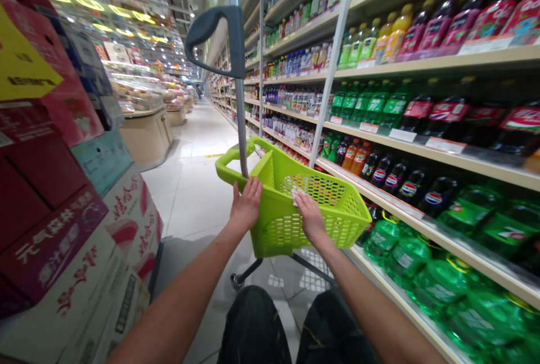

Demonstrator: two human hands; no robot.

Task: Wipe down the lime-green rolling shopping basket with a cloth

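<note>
A lime-green plastic shopping basket (333,223) sits tilted on a wheeled frame in front of me in a shop aisle. My left hand (245,205) rests on the basket's near rim, fingers laid over the edge by the grey pole (241,127). My right hand (310,215) reaches inside the basket and presses a small white cloth (296,193) against the inner wall. The pole rises to a grey handle (213,26) above. My knees in dark trousers (291,324) show at the bottom.
Shelves of soft-drink bottles (422,111) run along the right, with green bottles (442,274) lowest. Stacked red and white cartons (63,212) stand at the left. The tiled aisle floor (198,156) leads away to display counters (145,127).
</note>
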